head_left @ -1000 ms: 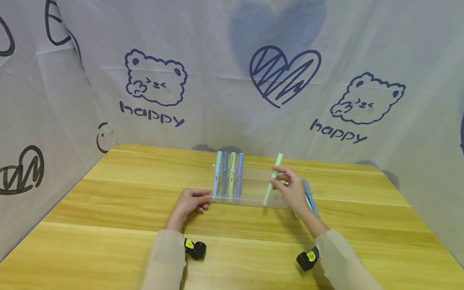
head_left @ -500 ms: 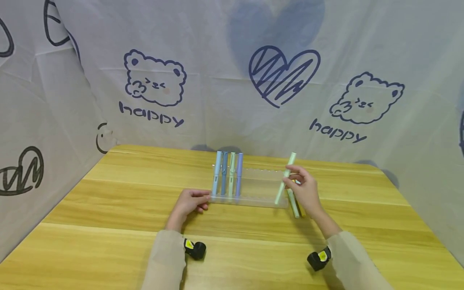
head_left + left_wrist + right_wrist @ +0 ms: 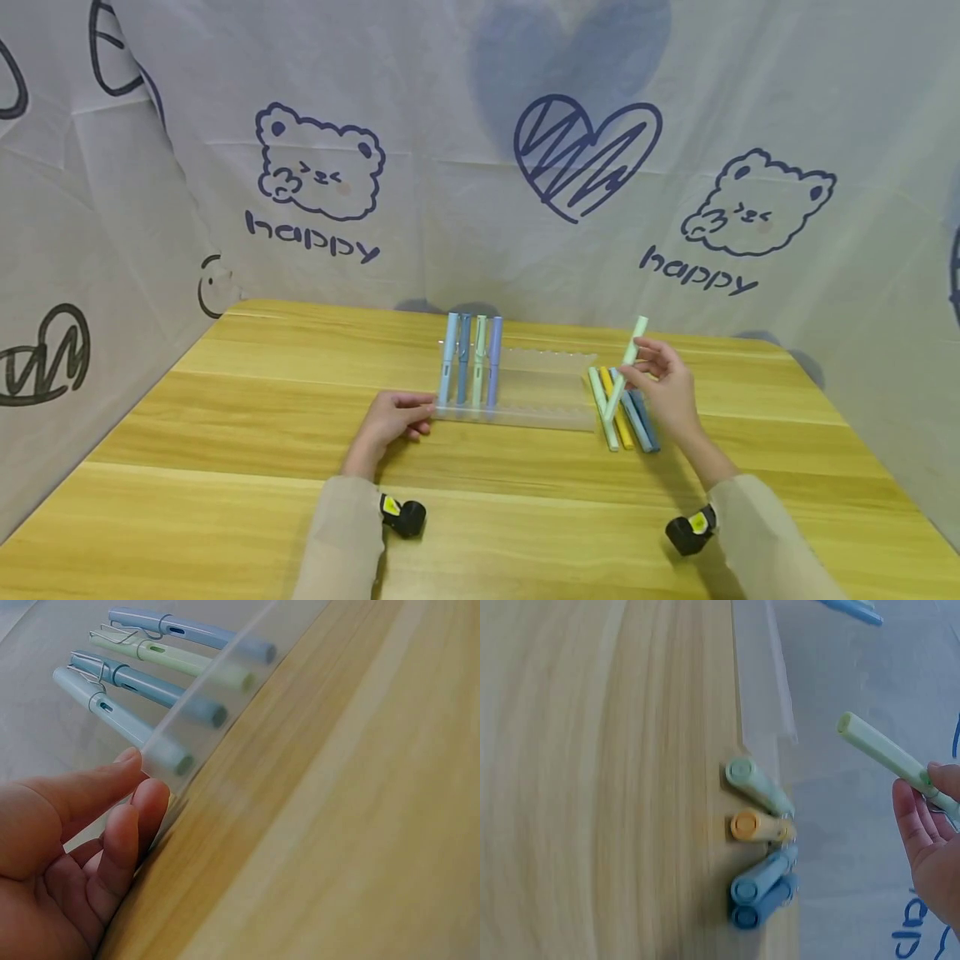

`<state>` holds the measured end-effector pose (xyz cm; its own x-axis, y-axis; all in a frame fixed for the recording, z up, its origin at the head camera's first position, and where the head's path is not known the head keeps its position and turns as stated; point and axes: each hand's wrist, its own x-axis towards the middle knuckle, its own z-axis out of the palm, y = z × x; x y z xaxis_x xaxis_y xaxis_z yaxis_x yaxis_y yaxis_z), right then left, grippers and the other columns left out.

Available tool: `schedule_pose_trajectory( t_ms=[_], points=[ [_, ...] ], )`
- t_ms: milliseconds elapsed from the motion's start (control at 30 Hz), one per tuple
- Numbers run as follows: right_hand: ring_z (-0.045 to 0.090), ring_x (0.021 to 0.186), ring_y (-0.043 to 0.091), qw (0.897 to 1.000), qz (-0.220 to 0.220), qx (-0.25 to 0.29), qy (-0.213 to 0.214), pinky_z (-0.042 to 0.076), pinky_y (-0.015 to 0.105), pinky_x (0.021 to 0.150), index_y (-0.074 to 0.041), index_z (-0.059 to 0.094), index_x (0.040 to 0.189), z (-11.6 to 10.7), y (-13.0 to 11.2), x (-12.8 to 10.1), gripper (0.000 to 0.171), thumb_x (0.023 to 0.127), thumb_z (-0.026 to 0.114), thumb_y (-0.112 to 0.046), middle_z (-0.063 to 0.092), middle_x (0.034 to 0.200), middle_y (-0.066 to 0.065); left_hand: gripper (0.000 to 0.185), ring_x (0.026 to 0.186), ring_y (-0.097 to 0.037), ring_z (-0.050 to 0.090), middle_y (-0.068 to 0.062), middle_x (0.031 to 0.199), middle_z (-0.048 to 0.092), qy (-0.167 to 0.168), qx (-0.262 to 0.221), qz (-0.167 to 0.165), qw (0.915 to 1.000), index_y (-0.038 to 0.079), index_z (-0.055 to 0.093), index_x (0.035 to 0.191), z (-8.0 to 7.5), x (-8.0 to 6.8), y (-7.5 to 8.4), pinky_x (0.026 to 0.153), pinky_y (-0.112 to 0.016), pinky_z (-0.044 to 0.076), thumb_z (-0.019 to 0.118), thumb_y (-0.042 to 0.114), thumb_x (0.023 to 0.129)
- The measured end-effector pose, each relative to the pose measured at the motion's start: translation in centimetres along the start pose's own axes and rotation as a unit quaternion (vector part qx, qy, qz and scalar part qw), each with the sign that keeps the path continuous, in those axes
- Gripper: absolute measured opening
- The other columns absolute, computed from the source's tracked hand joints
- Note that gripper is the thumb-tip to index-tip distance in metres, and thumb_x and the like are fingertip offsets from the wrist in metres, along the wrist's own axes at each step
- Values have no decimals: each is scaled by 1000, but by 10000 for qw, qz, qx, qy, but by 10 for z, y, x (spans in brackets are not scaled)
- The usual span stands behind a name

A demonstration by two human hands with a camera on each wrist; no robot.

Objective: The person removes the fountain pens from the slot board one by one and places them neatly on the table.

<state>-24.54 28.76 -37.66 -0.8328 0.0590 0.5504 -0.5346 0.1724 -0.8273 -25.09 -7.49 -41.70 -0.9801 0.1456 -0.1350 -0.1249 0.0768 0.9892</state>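
Observation:
A clear pen rack [image 3: 536, 390] stands mid-table with a light blue pen [image 3: 449, 358], a blue one [image 3: 464, 358], a green one [image 3: 480, 357] and a purple one [image 3: 495, 358] upright at its left end. My left hand [image 3: 420, 414] pinches the rack's left corner [image 3: 161, 750] between thumb and fingers [image 3: 146, 806]. My right hand [image 3: 637, 371] holds a pale green pen [image 3: 627, 367] tilted in the air, just right of the rack; this pale green pen [image 3: 885, 754] hangs above the loose pens.
Several loose pens lie on the wooden table [image 3: 225, 433] right of the rack: pale green [image 3: 602, 408], yellow [image 3: 617, 412], two blue [image 3: 639, 417]. A printed cloth backdrop [image 3: 480, 167] walls the table at back and sides.
My right hand has carried the pale green pen to the right, away from the rack, uncovering the pens lying on the table. The left hand has not moved.

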Motion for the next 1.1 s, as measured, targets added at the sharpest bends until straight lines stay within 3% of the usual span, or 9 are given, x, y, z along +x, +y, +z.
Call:
schedule_pose_trajectory(
  t_ms=[100,167,333,433,500,733,833,1000,1100],
  points=[
    [57,70,4,9994,231,-262,28,52,23,55,10,50,113,-6,-3,1,38,77,64,8,59,89,8,28,52,-10,56,-12,75,64,-15,-21,33,10000,-13,57,109,-1,0,0,45,-17,46,59,0,84],
    [56,69,2,9954,511,-811,90,53,24,55,14,46,114,-5,-16,0,39,78,61,11,59,90,15,29,52,-9,56,-11,74,64,-21,-19,51,10000,-13,57,109,-1,-1,0,45,-17,46,59,0,84],
    [55,67,1,9906,842,-1075,-50,53,25,54,14,47,116,-13,-13,3,39,78,60,12,56,93,27,28,52,-9,56,-10,73,63,-10,-11,26,10000,-12,57,109,-1,-1,-1,45,-17,46,59,0,84],
    [56,68,2,9884,1038,-1098,-180,53,27,55,12,48,116,-21,-5,5,39,80,62,7,58,91,17,28,52,-9,56,-10,73,63,-20,-9,24,10000,-12,57,109,-1,-1,-1,46,-17,46,58,0,84],
    [58,70,4,9874,1123,-1077,-296,54,28,57,8,50,117,-30,5,7,41,80,64,2,59,91,11,28,52,-9,56,-10,73,63,-19,-8,25,10000,-12,57,109,-1,-1,-1,46,-17,46,58,0,84],
    [60,74,9,9856,1320,-993,-374,53,26,57,-5,54,120,-70,77,17,54,76,72,-28,61,92,1,27,53,-10,56,-10,74,64,10,2,-15,10000,-12,58,109,0,1,-1,46,-17,47,59,0,84],
    [60,73,9,9826,1343,-1214,-419,54,28,56,-3,53,121,-78,87,18,60,74,73,-35,61,92,1,27,53,-10,56,-11,75,64,23,24,-36,10000,-11,58,109,0,1,-1,46,-17,47,59,0,84],
    [59,69,8,9746,1625,-1433,-571,54,29,56,-2,55,120,-72,57,14,52,76,72,-22,61,89,0,27,53,-10,56,-11,75,64,47,39,-50,10000,-11,58,109,0,0,0,46,-17,47,59,0,84],
    [59,67,9,9673,1783,-1615,-805,54,34,58,5,51,121,-63,29,11,47,80,68,-10,61,93,13,27,52,-10,56,-11,75,64,39,56,-20,10000,-11,58,108,0,0,0,46,-17,46,59,0,84]
  ],
)
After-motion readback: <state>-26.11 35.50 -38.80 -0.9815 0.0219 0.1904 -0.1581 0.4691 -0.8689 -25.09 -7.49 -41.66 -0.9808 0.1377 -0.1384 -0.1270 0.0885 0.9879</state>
